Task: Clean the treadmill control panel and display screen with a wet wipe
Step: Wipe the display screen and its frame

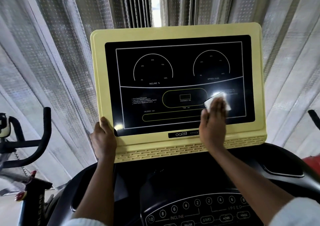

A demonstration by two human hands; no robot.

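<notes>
The treadmill's black display screen (173, 73) sits in a pale yellow frame (98, 80), with incline and speed dials printed on it. My right hand (213, 123) presses a white wet wipe (210, 102) flat against the lower right of the screen; the hand and wipe are motion-blurred. My left hand (103, 137) grips the lower left corner of the yellow frame, thumb on the front face. Below, the black control panel (195, 210) shows round incline and speed number buttons plus START, HOME and PROG keys.
Silver patterned curtains (57, 52) hang behind the console. An exercise bike's black handlebar (43, 139) stands at the left. A port strip (183, 133) lies under the screen, and a yellow vent grille (164, 151) runs along the frame's bottom edge.
</notes>
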